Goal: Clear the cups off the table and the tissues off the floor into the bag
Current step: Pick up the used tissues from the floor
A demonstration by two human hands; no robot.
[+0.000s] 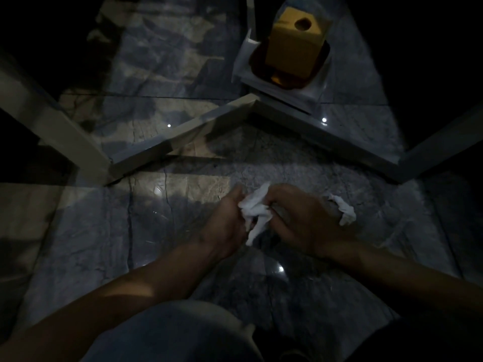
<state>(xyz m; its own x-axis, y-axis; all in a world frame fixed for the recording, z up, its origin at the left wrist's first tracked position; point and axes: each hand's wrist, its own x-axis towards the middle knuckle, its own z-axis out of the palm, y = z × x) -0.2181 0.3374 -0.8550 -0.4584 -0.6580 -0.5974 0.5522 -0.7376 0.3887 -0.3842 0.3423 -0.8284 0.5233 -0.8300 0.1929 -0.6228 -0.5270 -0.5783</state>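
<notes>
The left hand (230, 220) and the right hand (303, 220) meet low over the floor (162, 231), both closed on one crumpled white tissue (254, 212) pinched between them; a tail of it hangs down between the wrists. A second crumpled tissue (344, 211) lies on the floor just beyond the right hand, partly hidden behind its knuckles. The scene is dim and the floor is glossy grey marble-look tile with small light reflections.

Further off, pale metal frame bars (183, 137) run across the floor in a V, between the hands and a yellow box (295, 45) with a round hole in its top. The box stands on a dark brown tray (257, 62) on a white base. No writing or label is readable on anything. A knee in blue cloth (170, 333) fills the lower edge.
</notes>
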